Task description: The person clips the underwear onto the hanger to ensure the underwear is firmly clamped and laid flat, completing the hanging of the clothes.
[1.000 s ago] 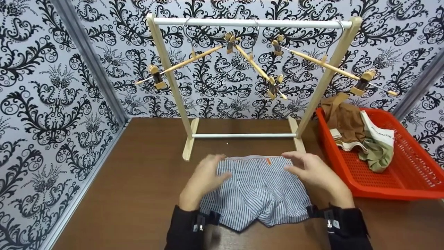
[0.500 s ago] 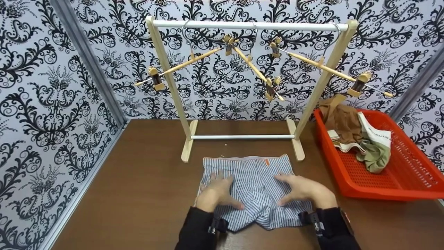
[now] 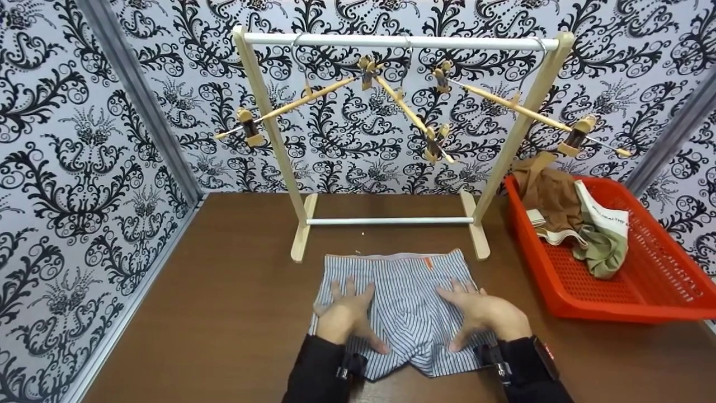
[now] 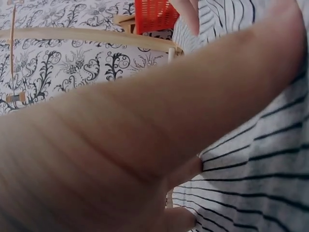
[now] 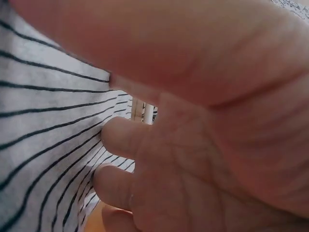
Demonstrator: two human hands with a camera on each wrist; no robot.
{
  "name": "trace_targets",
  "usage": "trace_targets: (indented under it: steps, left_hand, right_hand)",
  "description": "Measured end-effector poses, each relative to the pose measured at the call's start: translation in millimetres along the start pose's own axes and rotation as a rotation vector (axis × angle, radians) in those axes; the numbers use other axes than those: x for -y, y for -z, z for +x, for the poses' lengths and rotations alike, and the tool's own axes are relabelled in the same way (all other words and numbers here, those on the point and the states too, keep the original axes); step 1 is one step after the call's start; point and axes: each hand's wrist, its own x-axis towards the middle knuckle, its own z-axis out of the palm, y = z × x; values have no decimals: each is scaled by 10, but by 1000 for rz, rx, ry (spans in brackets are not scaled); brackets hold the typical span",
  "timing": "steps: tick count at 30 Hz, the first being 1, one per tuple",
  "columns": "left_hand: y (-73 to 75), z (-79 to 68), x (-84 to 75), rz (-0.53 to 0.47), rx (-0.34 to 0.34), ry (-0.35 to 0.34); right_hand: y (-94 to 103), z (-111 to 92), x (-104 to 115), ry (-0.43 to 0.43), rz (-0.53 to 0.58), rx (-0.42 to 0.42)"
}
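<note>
The fingers (image 3: pixel 351 286) of the left hand (image 3: pixel 345 314) are spread wide and fairly straight, with their tips resting on a pair of striped shorts (image 3: pixel 400 291). The right hand (image 3: pixel 485 312) lies in much the same way on the other side, fingers fanned and thumb held apart from them. In both wrist views, fingertips touch the fabric.

The shorts lie flat on the brown surface (image 3: pixel 235 296), between the person and the rack, with the waistband toward the rack and the legs toward the person. The cloth is white to pale grey with thin dark stripes, which run mostly lengthwise from waist to hem. Around the middle, where the legs meet, the fabric puckers into soft folds and the stripes bend and slant. A small orange tag (image 3: pixel 429 263) sits at the waistband, right of centre. Behind the front edge of the waist, a strip of plain pale inner fabric shows.

Past the shorts stands the rack (image 3: pixel 391 221), with pale wooden posts and white bars. Three hangers with clips hang from its top bar (image 3: pixel 358 40). To the right, a red basket (image 3: pixel 632 314) holds a brown garment (image 3: pixel 551 196) and a green garment (image 3: pixel 607 249) with a white band.
</note>
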Motion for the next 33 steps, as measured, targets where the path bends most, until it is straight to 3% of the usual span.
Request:
trace_targets:
  steps: [3, 6, 10, 21, 33]
  left_hand:
    - [26, -5, 10, 12, -25, -75]
    - [29, 3, 12, -43, -36, -150]
    - [5, 33, 17, -89, -47, -193]
    - [-26, 71, 49, -39, -6, -154]
    - [-18, 78, 59, -44, 20, -153]
  right_hand:
    - [21, -31, 65, 18, 25, -2]
    - [39, -52, 112, 36, 68, -1]
    - [19, -32, 115, 23, 75, 2]
    - [-90, 42, 169, -39, -20, 29]
    - [-131, 27, 188, -66, -2, 16]
